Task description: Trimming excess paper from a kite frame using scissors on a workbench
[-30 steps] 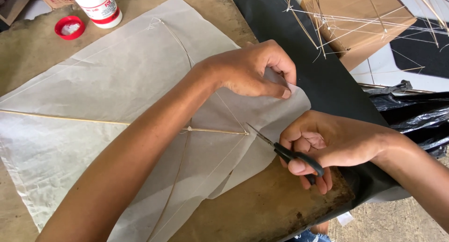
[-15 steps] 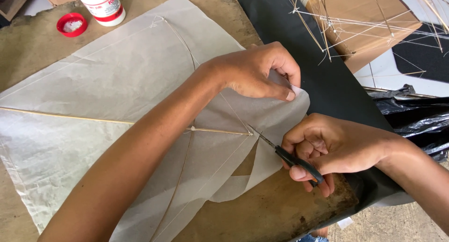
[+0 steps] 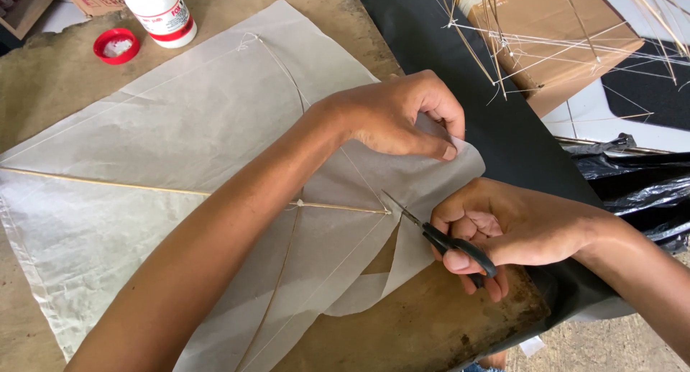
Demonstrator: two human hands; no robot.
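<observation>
Two hands are busy on the kite paper [image 3: 180,149], which lies flat over the worn table [image 3: 65,92], reaching its right edge. The left hand [image 3: 395,117] pinches the paper's margin between thumb and fingers, lifting it a little just past the thin stick [image 3: 144,187] that crosses the sheet. The right hand [image 3: 496,232] is closed round black-handled scissors [image 3: 438,239], blades narrowly parted at the stick's tip, where a flap already hangs loose. That tissue looks very light, limp and easy to tear, so I'd say it wants holding close by the cut, kept gently taut, never tugged. A white bottle [image 3: 159,12] and its red cap [image 3: 115,45] sit at the far corner; a stick frame [image 3: 503,41] lies beyond.
</observation>
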